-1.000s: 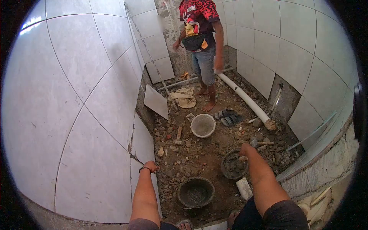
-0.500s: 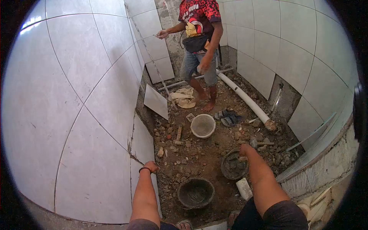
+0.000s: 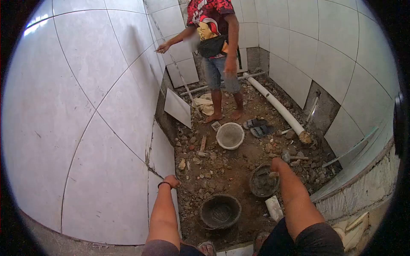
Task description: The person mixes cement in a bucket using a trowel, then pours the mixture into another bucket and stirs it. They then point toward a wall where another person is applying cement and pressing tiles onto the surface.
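Observation:
My left hand [image 3: 172, 181] is closed at the edge of a low wall tile [image 3: 159, 197] on the left, its fingers curled and mostly hidden. My right hand [image 3: 277, 165] is closed over the near-right rim area of a black bucket [image 3: 252, 181] with grey mortar in it. What the right fingers grip is too small to make out. Between my arms a second black bucket [image 3: 220, 226] stands on the dirt, with a little grey residue inside. A whitish block [image 3: 273, 208] lies beside my right forearm.
A co-worker [image 3: 218, 55] stands barefoot at the back. Ahead are a white bucket [image 3: 230, 147] of grey material, sandals [image 3: 258, 127], hammers [image 3: 203, 146], a loose tile [image 3: 178, 109] and a long white pipe [image 3: 273, 102]. Rubble covers much of the floor; tiled walls rise on both sides.
The co-worker has shifted left, the outstretched hand now nearer the left wall. My view has moved slightly; both my hands stay in nearly the same places.

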`<state>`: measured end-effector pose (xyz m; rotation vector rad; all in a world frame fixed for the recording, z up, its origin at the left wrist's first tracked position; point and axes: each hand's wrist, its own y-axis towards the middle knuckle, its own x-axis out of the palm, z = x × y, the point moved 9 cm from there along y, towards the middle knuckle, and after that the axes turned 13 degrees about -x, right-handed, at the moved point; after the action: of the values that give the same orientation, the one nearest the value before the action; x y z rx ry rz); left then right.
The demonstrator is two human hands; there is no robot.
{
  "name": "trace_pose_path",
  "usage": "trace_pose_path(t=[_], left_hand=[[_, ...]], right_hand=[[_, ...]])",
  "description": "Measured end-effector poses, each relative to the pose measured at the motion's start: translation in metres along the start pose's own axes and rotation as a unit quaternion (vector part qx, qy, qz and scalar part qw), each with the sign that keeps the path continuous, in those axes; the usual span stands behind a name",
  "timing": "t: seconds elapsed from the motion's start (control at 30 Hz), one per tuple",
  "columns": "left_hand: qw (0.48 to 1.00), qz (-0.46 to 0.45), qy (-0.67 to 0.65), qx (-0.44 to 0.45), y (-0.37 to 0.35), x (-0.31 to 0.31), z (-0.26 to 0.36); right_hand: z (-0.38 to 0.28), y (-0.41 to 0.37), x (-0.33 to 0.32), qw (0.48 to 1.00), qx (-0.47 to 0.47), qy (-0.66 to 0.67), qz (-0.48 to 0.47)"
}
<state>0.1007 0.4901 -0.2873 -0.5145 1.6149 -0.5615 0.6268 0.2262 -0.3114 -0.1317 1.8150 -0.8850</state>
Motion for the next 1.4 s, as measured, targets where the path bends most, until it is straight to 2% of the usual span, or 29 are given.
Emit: trace_pose_path(t=[0.13, 0.23, 0.27, 0.33, 0.37, 0.4, 0.47, 0.53, 0.6, 0.63, 0.7, 0.73, 0.8, 0.83, 0.93, 1.0, 1.03, 1.1, 1.13, 1.2, 1.23, 1.3, 1.33, 1.4], left_hand=[[0.999, 0.015, 0.021, 0.020, 0.010, 0.004, 0.001], [1.000, 0.030, 0.002, 0.011, 0.008, 0.002, 0.001], [1.000, 0.031, -0.005, 0.004, 0.004, 0.000, 0.000], [0.996, 0.053, 0.050, 0.048, -0.004, -0.003, 0.006], [0.993, 0.064, 0.076, 0.069, -0.007, -0.004, 0.009], [0.996, 0.056, 0.045, 0.048, -0.003, -0.003, 0.005], [0.999, 0.046, -0.021, 0.007, 0.018, 0.003, -0.004], [0.994, 0.062, 0.028, 0.087, 0.085, 0.034, -0.008], [0.994, -0.017, 0.086, 0.061, 0.071, 0.036, -0.006], [0.997, -0.016, 0.061, 0.038, 0.043, 0.022, -0.002], [1.000, -0.014, 0.011, -0.009, 0.007, 0.005, -0.001], [1.000, -0.006, 0.018, -0.002, 0.008, 0.004, -0.001], [0.999, 0.012, 0.032, 0.012, 0.012, 0.004, 0.000], [0.999, 0.012, 0.032, 0.017, 0.013, 0.004, 0.000], [1.000, -0.003, 0.020, 0.014, 0.012, 0.005, -0.002], [0.999, -0.029, -0.011, -0.008, 0.000, 0.001, -0.003], [1.000, -0.014, 0.003, 0.010, 0.010, 0.004, -0.003], [0.998, 0.017, 0.034, 0.046, 0.027, 0.010, -0.002], [0.999, 0.014, 0.023, 0.034, 0.030, 0.011, -0.004], [1.000, 0.009, -0.001, 0.011, 0.003, -0.001, -0.002], [0.999, 0.000, 0.036, 0.028, 0.018, 0.008, -0.002], [0.992, -0.018, 0.109, 0.063, 0.078, 0.037, -0.008], [0.992, -0.011, 0.101, 0.070, 0.096, 0.044, -0.011], [0.996, -0.004, 0.070, 0.055, 0.083, 0.037, -0.011]], right_hand=[[-0.001, -0.011, 0.000, 0.998, 0.030, 0.056, -0.022], [0.007, 0.024, 0.012, 0.995, -0.038, -0.088, -0.021], [0.016, 0.037, 0.018, 0.996, -0.033, -0.074, -0.025], [0.028, 0.055, 0.026, 0.998, -0.025, -0.047, -0.033], [0.026, 0.045, 0.024, 1.000, -0.014, -0.020, -0.015], [0.019, 0.024, 0.018, 1.000, -0.005, 0.007, 0.006], [0.010, 0.013, 0.004, 1.000, -0.007, 0.012, 0.025], [0.005, 0.014, 0.004, 0.999, -0.029, -0.031, 0.013], [0.005, 0.016, 0.007, 0.999, -0.028, -0.030, -0.006], [0.005, 0.017, 0.008, 0.999, -0.027, -0.030, -0.016], [0.009, -0.004, 0.005, 0.986, 0.060, 0.156, 0.026], [0.012, -0.014, 0.006, 0.962, 0.103, 0.248, 0.045], [0.021, 0.028, 0.014, 0.999, -0.007, 0.014, 0.043], [0.020, 0.044, 0.017, 0.992, -0.063, -0.105, 0.043], [0.013, 0.021, 0.006, 0.999, -0.031, 0.001, 0.044], [0.018, 0.057, 0.022, 0.991, -0.065, -0.119, -0.014], [0.021, 0.072, 0.031, 0.980, -0.081, -0.178, -0.044], [0.028, 0.070, 0.033, 0.991, -0.042, -0.119, -0.053], [0.032, 0.067, 0.033, 0.994, -0.022, -0.089, -0.058], [0.014, 0.023, 0.013, 0.998, 0.000, -0.036, -0.054], [0.005, 0.005, 0.005, 0.999, 0.011, -0.009, -0.052], [0.008, 0.012, 0.006, 0.999, 0.002, -0.023, -0.040], [0.011, 0.017, 0.009, 0.999, -0.003, -0.030, -0.034], [0.042, 0.090, 0.046, 0.988, -0.056, -0.127, -0.069]])
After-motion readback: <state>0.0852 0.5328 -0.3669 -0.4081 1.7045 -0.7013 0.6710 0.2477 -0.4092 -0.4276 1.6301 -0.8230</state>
